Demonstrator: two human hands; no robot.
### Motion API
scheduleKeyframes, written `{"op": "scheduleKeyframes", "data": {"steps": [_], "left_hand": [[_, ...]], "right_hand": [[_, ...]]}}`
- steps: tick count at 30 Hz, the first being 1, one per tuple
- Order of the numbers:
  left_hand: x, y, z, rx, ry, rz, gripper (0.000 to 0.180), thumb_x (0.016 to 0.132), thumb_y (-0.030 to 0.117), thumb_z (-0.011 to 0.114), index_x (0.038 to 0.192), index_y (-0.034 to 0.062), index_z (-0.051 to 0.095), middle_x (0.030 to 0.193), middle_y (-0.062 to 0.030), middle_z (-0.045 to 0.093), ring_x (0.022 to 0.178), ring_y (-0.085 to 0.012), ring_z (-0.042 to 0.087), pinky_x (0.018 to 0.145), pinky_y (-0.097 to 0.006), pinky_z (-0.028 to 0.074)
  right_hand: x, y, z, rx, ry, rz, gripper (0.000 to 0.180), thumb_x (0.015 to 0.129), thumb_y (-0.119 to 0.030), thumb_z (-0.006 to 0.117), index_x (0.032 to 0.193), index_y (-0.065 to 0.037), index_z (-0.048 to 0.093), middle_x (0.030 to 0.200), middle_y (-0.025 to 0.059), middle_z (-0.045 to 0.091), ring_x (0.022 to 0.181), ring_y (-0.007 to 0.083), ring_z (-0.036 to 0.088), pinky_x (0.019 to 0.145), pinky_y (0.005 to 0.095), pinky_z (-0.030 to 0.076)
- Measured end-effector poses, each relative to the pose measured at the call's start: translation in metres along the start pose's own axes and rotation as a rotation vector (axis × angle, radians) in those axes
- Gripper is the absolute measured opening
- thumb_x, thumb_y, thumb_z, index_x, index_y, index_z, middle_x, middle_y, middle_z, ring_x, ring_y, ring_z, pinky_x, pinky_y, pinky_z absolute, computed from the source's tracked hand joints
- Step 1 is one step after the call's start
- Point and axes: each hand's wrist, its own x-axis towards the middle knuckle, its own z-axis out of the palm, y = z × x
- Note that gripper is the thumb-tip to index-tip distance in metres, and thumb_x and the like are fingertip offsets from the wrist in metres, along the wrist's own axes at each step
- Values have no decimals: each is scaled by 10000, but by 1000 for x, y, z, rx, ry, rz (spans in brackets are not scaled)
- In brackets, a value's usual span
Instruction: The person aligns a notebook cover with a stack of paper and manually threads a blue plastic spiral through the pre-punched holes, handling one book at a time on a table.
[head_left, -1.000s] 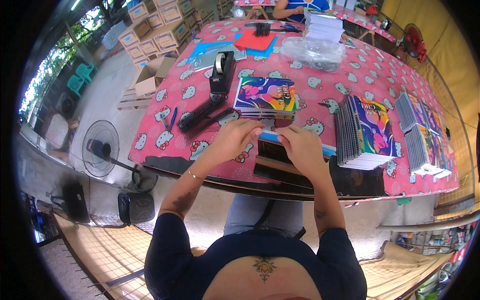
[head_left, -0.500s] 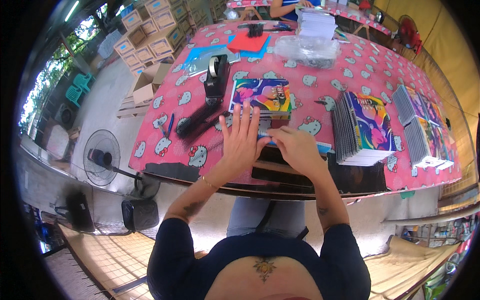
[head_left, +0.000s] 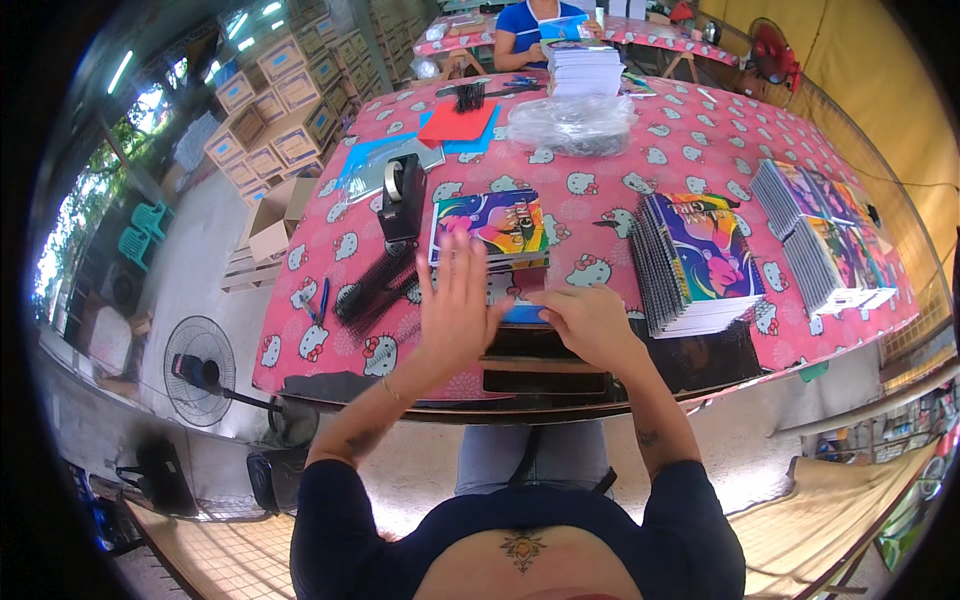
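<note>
Left hand (head_left: pixel 462 312) raised, fingers spread flat, gripping nothing, above a blue-edged booklet (head_left: pixel 525 314). Right hand (head_left: pixel 592 325) curled over the booklet's right end, pinching it (grip partly hidden). Booklet lies on a dark machine (head_left: pixel 545 362) at the near edge of the pink patterned table (head_left: pixel 640 160). Just beyond: colourful notebook (head_left: pixel 490 225). Left: black spiral combs (head_left: pixel 375 290), tape dispenser (head_left: pixel 402 195). Right: fanned notebook stack (head_left: pixel 700 262).

Pink table (head_left: pixel 620 215): notebook stacks (head_left: pixel 700 262), tape dispenser (head_left: pixel 402 196)
</note>
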Motion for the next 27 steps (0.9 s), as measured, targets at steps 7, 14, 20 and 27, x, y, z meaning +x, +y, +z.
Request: {"op": "scheduleKeyframes", "data": {"steps": [7,14,20,27], "left_hand": [[4,5,3,-22,114,46,882,892,517,639,1487,-72,363,1584,-280,316,1503,-412,268,1155,-666,214],[-8,29,8,106,60,181,916,867,523,658,1508,-50,341,1584,-272,312,1497,-382,287,1168,-635,214],[-2,24,14,-57,96,182,912,872,493,659,1514,-58,317,1568,-271,335,1483,-403,296,1166,-651,190],[-42,39,53,-175,81,490,807,958,501,565,1513,-44,352,1580,-238,349,1490,-378,300,1177,-634,192]], "right_hand": [[-2,4,-5,33,-37,37,238,896,-182,670,1129,-147,709,929,76,735,829,302,695,714,450,498],[-11,6,-4,10,-12,64,362,881,-169,686,1239,-130,648,981,104,735,887,324,692,770,462,495],[-31,15,-34,95,267,-1,680,788,-113,802,1406,-107,517,1091,131,712,1002,334,683,896,432,517],[-53,37,25,975,311,427,616,846,-49,801,1402,-85,538,1003,81,694,937,123,644,864,276,510]]}}
